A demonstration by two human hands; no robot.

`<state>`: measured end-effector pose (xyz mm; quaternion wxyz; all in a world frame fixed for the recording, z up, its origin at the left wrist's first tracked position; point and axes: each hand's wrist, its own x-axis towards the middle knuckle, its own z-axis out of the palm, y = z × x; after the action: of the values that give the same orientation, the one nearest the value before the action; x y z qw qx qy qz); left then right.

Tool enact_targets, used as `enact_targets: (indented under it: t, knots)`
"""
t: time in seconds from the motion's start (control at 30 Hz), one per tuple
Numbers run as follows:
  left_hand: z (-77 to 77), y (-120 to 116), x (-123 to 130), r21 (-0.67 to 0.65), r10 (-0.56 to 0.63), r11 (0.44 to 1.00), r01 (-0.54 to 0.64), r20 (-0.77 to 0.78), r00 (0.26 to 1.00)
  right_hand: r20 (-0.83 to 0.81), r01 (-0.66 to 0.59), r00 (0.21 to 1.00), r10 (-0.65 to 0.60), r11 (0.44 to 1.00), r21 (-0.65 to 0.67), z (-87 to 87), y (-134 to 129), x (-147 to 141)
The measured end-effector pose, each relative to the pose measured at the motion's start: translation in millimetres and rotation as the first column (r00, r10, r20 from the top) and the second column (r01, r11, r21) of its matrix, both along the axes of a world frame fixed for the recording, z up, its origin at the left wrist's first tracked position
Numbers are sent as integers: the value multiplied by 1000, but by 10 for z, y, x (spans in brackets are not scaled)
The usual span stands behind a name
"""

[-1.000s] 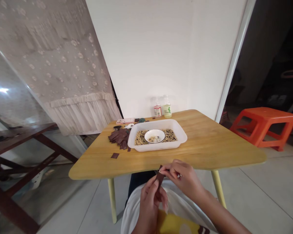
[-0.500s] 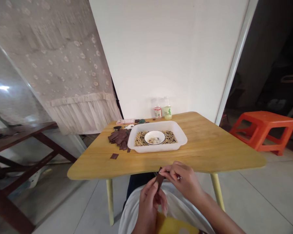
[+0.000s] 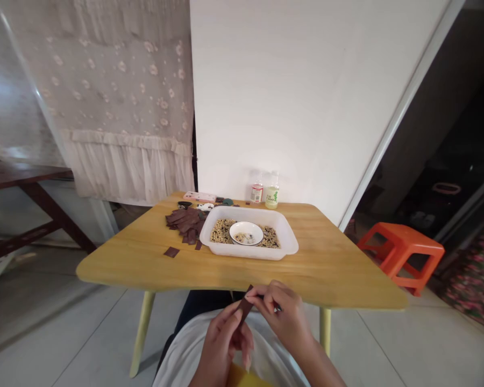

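Observation:
My left hand (image 3: 221, 333) is closed, its thumb and fingers pinching a flat, dark brown strip (image 3: 246, 307) held at a slant above my lap. At the strip's upper end, the fingertips of my right hand (image 3: 280, 309) are pinched together. A thin dark thing (image 3: 278, 309) shows between the right-hand fingers; most of it is hidden and its kind is unclear. Beyond the hands, a white plastic tub (image 3: 248, 252) holds pale and black bead-like grains. Among those grains sits a small white dark-rimmed bowl (image 3: 248, 226) with a few grains inside.
Left of the tub lies a pile of brown pieces (image 3: 185, 223), with one square piece (image 3: 171, 252) apart on the wooden table (image 3: 326, 269). Two bottles (image 3: 271, 191) and a pink phone-like case (image 3: 200, 196) are at the back. An orange stool (image 3: 407, 244) stands right.
The view has turned and tilted, so the table and hands sit further left in the picture. Both hands keep their hold around the brown strip, with little change between them.

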<state>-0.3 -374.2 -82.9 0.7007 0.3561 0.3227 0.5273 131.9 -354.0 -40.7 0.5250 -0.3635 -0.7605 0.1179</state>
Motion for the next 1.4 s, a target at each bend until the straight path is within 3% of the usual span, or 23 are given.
enact_targets:
  t: [0.33, 0.5, 0.67, 0.77, 0.93, 1.4]
  knots:
    - [-109, 49, -7, -4, -25, 1000, 25, 57, 998, 49, 34, 998, -36, 998, 50, -29, 24, -2]
    - [-90, 47, -4, -43, 6, 999, -3, 63, 998, 59, 18, 998, -23, 997, 78, -73, 53, 2]
    - [-29, 21, 3, 0, -28, 1000, 28, 54, 998, 46, 13, 999, -15, 999, 35, -52, 23, 7]
    - [-2, 17, 2, 28, 14, 1000, -14, 18, 1000, 57, 15, 998, -15, 1000, 8, -32, 17, 13]
    - [-24, 54, -21, 9, -29, 1000, 29, 6, 1000, 49, 7, 999, -7, 1000, 7, -35, 40, 10]
    - [-11, 38, -24, 18, -7, 1000, 7, 3, 1000, 49, 0, 999, 1, 1000, -17, -13, 22, 9]
